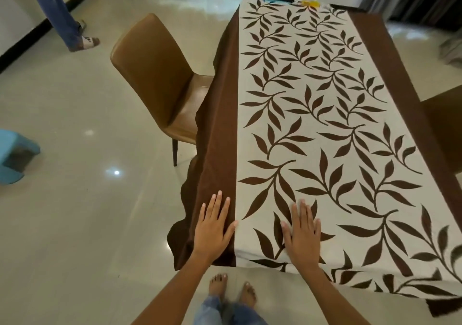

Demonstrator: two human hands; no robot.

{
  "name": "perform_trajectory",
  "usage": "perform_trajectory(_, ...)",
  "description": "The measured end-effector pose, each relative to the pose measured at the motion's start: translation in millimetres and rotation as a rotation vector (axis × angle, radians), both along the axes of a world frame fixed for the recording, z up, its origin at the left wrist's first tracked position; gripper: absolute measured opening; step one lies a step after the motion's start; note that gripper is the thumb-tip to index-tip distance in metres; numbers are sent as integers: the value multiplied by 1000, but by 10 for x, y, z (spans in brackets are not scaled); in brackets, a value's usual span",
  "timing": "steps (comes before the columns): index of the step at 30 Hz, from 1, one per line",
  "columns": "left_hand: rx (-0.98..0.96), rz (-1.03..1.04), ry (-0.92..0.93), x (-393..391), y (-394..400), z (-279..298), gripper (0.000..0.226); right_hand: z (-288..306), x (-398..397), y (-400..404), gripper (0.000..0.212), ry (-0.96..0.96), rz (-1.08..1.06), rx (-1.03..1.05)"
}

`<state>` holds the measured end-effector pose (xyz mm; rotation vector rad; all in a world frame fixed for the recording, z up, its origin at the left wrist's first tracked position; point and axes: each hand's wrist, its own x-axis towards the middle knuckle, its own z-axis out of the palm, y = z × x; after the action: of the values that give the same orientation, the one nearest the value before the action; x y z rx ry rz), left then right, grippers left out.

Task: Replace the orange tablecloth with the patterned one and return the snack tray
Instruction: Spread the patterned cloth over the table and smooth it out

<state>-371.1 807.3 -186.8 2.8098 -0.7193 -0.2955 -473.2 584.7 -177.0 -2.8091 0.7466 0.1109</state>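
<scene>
The patterned tablecloth (325,129), cream with brown leaves and dark brown borders, lies spread over the whole table. Its left border hangs down the table's side. My left hand (215,227) rests flat, fingers apart, on the brown border at the near left corner. My right hand (301,232) lies flat on the leaf pattern beside it, palm down. Neither hand grips the cloth. At the far end a bit of yellow and blue (310,3) peeks past the cloth's edge; I cannot tell what it is. No snack tray is visible.
A brown leather chair (155,74) stands at the table's left side, another chair (442,124) at the right. A blue stool (15,157) sits on the glossy floor at far left. Another person's legs (65,17) stand at the upper left. Dark curtains hang behind.
</scene>
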Motion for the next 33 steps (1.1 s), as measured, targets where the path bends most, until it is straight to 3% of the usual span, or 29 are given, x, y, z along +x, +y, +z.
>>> perform_trajectory(3, -62, 130, -8, -59, 147, 16, 69, -15, -29, 45, 66, -3, -2, -17)
perform_trajectory(7, -250, 510, 197, -159, 310, -15, 80, -7, -26, 42, 64, -7, 1, -7)
perform_trajectory(11, -434, 450, 269, -225, 408, -14, 80, -21, -29, 26, 65, 10, 2, -17)
perform_trajectory(14, -562, 549, 401, -313, 559, -24, 103, -28, -29, 12, 66, 24, 18, -16)
perform_trajectory(17, -510, 675, 485, -462, 735, -100, 132, -38, -30, 11, 67, 31, 22, -18)
perform_trajectory(25, -531, 718, 436, -457, 1009, 17, 76, 9, -8, 36, 70, 51, 24, -22)
perform_trajectory(27, -511, 641, 572, -332, 1160, 148, 65, 26, -3, 40, 72, 52, 33, -19)
perform_trajectory(30, -566, 529, 959, 5, 1454, 497, 63, 53, 6, 49, 75, 59, 38, -14)
perform_trajectory(32, -334, 392, 1082, 272, 1544, 750, 56, 75, 6, 56, 77, 65, 47, -21)
perform_trajectory(33, -103, 341, 1036, 383, 1531, 813, 50, 86, 8, 61, 78, 68, 51, -21)
